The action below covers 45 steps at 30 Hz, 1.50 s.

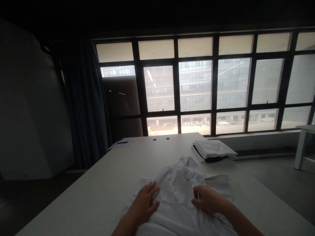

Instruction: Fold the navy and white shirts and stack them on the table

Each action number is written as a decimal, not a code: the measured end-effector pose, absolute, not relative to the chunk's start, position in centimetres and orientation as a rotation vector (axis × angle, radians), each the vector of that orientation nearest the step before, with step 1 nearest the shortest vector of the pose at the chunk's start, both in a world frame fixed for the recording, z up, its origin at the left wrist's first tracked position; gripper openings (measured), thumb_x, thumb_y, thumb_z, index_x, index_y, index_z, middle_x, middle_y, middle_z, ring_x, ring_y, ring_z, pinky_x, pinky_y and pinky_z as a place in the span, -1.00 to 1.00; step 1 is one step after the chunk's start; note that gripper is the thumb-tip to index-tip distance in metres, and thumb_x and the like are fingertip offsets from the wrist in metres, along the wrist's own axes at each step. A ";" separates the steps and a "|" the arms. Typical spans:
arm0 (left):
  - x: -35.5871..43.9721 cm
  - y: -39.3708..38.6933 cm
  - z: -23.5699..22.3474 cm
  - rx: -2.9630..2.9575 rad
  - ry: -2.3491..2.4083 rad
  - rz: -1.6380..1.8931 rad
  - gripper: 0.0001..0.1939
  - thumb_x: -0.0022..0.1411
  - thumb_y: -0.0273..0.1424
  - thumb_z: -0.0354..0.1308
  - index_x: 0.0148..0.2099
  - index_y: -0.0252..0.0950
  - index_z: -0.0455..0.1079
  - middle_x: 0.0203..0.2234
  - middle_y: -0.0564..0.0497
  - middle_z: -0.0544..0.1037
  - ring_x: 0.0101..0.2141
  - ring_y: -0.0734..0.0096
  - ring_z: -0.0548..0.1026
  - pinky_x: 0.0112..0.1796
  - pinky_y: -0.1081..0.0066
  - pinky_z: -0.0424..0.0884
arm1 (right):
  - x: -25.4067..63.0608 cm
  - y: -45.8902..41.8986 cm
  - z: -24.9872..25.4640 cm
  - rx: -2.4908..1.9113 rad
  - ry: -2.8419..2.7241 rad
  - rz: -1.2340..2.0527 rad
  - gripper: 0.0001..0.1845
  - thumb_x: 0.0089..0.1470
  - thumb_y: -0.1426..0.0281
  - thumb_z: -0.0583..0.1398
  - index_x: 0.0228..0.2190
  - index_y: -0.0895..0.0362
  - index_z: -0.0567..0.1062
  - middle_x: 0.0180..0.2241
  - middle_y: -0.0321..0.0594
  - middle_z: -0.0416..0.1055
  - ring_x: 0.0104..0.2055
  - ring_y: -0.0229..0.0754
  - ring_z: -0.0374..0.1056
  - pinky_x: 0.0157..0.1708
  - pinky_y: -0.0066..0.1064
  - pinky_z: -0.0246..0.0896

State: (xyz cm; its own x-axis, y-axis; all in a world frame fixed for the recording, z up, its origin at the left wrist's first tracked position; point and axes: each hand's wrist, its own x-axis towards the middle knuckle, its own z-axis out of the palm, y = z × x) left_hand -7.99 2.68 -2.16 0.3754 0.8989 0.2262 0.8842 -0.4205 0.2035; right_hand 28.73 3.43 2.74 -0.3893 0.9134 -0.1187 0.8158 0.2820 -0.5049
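Observation:
A white collared shirt (176, 188) lies spread on the white table, its collar pointing away from me and its sleeves out to the sides. My left hand (145, 201) rests on the left part of the shirt, fingers stretched out and slightly apart. On the right, my right hand (205, 198) pinches the edge of the shirt's fabric between thumb and curled fingers. Small buttons show along a flap between the two hands. The lower part of the shirt runs out of view at the bottom.
A folded stack of white and black cloth (214, 150) sits at the table's right edge. Paper with a pen (122, 142) lies at the far left corner. Two round cable holes (167, 138) mark the far end of the table (98, 193). Windows and a dark curtain (86, 105) stand beyond.

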 end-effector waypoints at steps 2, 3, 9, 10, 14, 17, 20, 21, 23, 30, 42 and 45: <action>-7.8 2.5 -3.0 2.505 1.659 0.347 -0.36 0.34 -0.01 0.05 0.40 0.05 0.12 0.41 0.06 0.07 0.37 0.03 0.04 0.34 0.00 -0.04 | 28.8 4.6 1.0 -1.736 -2.168 0.358 -0.66 0.03 0.18 0.23 -0.18 0.10 0.50 -0.28 -0.12 0.58 -0.24 -0.03 0.49 -0.29 -0.36 0.21; -7.8 2.5 -3.2 2.482 1.670 0.306 -0.34 0.35 0.03 0.02 0.42 0.06 0.09 0.42 0.08 0.04 0.38 0.04 0.01 0.34 -0.02 -0.09 | 28.8 5.1 0.0 -1.781 -2.114 0.270 -0.62 0.03 0.18 0.24 -0.13 0.10 0.48 -0.25 -0.11 0.58 -0.20 0.00 0.49 -0.27 -0.35 0.20; -8.1 2.5 -2.9 2.357 1.854 0.254 -0.32 0.33 0.10 -0.03 0.41 0.06 0.11 0.42 0.08 0.04 0.39 0.01 -0.04 0.32 -0.16 -0.22 | 29.4 7.4 -2.3 -1.840 -1.976 0.204 -0.69 0.24 0.39 0.01 -0.11 0.07 0.50 -0.23 -0.04 0.58 -0.14 -0.01 0.50 -0.27 -0.34 0.18; -8.1 2.5 -2.8 2.332 1.893 0.247 -0.32 0.33 0.10 -0.04 0.41 0.04 0.11 0.42 0.06 0.05 0.39 0.00 -0.04 0.31 -0.17 -0.22 | 29.3 7.6 -1.8 -1.806 -1.925 0.192 -0.65 0.28 0.36 -0.04 -0.09 0.09 0.49 -0.25 -0.03 0.58 -0.17 -0.02 0.51 -0.28 -0.34 0.18; -8.8 2.5 -1.6 2.266 2.065 0.305 -0.43 0.33 0.05 -0.03 0.26 -0.05 0.34 0.30 -0.07 0.32 0.30 -0.01 0.21 0.26 -0.08 -0.02 | 27.7 7.5 2.8 -1.499 -1.871 0.276 -0.62 0.32 0.22 -0.08 -0.19 0.11 0.47 -0.52 -0.19 0.50 -0.44 -0.13 0.42 -0.41 -0.38 0.15; -9.5 2.5 -0.5 2.281 2.168 0.436 -0.61 0.37 -0.04 -0.05 -0.09 -0.13 0.50 -0.08 -0.07 0.62 0.00 0.12 0.49 0.10 0.13 0.19 | 26.2 8.4 7.8 -1.224 -1.984 0.552 -0.72 0.22 0.20 0.07 -0.34 0.11 0.47 -0.66 -0.34 0.37 -0.60 -0.24 0.28 -0.51 -0.44 0.10; -10.0 2.4 0.0 2.272 2.238 0.440 -0.64 0.35 -0.03 0.01 -0.20 -0.16 0.46 -0.35 0.00 0.62 -0.23 0.19 0.54 -0.05 0.22 0.24 | 25.5 11.4 12.7 -1.135 -2.066 0.854 -0.74 0.10 0.21 0.19 -0.35 0.16 0.51 -0.70 -0.37 0.34 -0.68 -0.28 0.24 -0.59 -0.46 0.15; -10.2 2.3 0.0 2.269 2.252 0.425 -0.65 0.32 -0.01 0.04 -0.19 -0.15 0.46 -0.36 0.01 0.62 -0.24 0.18 0.54 -0.08 0.23 0.24 | 25.4 12.8 14.1 -1.130 -2.052 0.877 -0.72 0.08 0.20 0.22 -0.31 0.17 0.52 -0.67 -0.34 0.38 -0.66 -0.26 0.29 -0.56 -0.43 0.22; -10.6 2.4 -0.3 2.268 2.262 0.413 -0.65 0.28 0.01 0.10 -0.15 -0.14 0.46 -0.32 0.01 0.62 -0.21 0.16 0.53 -0.12 0.24 0.23 | 25.1 15.6 16.3 -1.119 -1.969 0.856 -0.60 0.15 0.16 0.16 -0.10 0.19 0.49 -0.45 -0.18 0.53 -0.45 -0.17 0.45 -0.39 -0.33 0.38; -12.9 3.2 -1.3 2.057 2.521 0.383 -0.74 0.38 -0.15 0.01 -0.09 -0.18 0.41 -0.20 -0.04 0.62 -0.12 0.16 0.53 -0.13 0.22 0.23 | 22.1 14.9 13.6 -1.140 -1.907 0.669 -0.18 0.07 0.12 0.22 0.27 0.20 0.20 0.30 0.10 0.15 0.36 0.13 0.01 0.29 0.02 -0.03; -11.2 2.7 0.0 2.376 2.201 0.352 -0.72 0.38 -0.33 -0.02 0.06 -0.14 0.41 0.03 -0.08 0.51 0.05 0.19 0.44 0.05 0.24 0.28 | 24.3 11.0 -1.2 -1.821 -2.433 0.443 -0.13 0.09 -0.18 0.06 0.27 0.07 0.26 0.30 0.11 0.16 0.34 0.29 0.04 0.17 0.18 0.02; -9.1 2.1 -0.7 2.463 1.880 0.301 -0.50 0.29 -0.05 0.11 0.24 0.04 0.34 0.24 -0.04 0.38 0.23 0.01 0.28 0.26 -0.04 0.02 | 25.6 13.6 -1.4 -1.900 -2.375 0.417 -0.09 0.16 -0.15 0.00 0.35 0.14 0.13 0.39 0.10 -0.02 0.42 0.25 -0.18 0.29 0.12 -0.24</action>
State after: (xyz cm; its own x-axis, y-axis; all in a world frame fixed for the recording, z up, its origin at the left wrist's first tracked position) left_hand -9.07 2.13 -0.67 0.2521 0.9581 0.1359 0.9526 -0.2704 0.1392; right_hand 25.64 13.64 -1.43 -0.2323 0.9661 -0.1129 0.9467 0.1980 -0.2541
